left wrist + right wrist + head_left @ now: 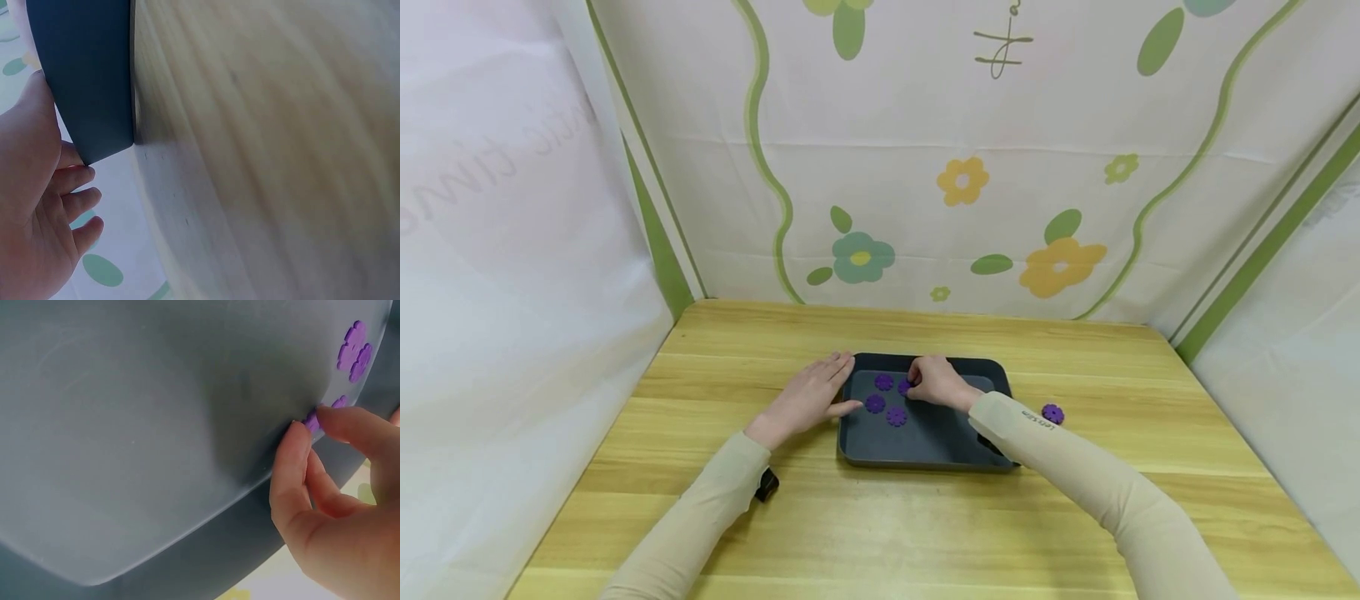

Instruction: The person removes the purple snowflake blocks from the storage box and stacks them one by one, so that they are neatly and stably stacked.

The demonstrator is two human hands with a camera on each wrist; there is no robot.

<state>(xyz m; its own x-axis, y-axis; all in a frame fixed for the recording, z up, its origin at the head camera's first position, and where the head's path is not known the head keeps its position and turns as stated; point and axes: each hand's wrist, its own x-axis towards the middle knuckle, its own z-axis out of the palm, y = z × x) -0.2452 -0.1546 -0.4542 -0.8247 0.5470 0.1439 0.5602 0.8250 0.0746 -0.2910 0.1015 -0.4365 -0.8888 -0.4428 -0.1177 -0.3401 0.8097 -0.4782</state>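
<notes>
A dark grey rectangular tray (925, 454) stands on the wooden table. My left hand (811, 393) rests against its left rim with fingers extended; in the left wrist view that hand (37, 200) touches the tray's outer wall (87, 75). Over the tray's far half, my right hand (942, 383) pinches a purple notched disc (905, 387) between thumb and finger, at the tray floor. Seen from the right wrist, the pinched disc (312, 422) is partly hidden by the fingertips. Several like discs lie left and near of it, including one purple disc (897, 416).
Right of the tray, another purple notched disc (1053, 413) lies on the table (880, 533), close to the right sleeve. A small black object (766, 485) sits at the left wrist. Behind the table hangs a white curtain (880, 167) with printed flowers.
</notes>
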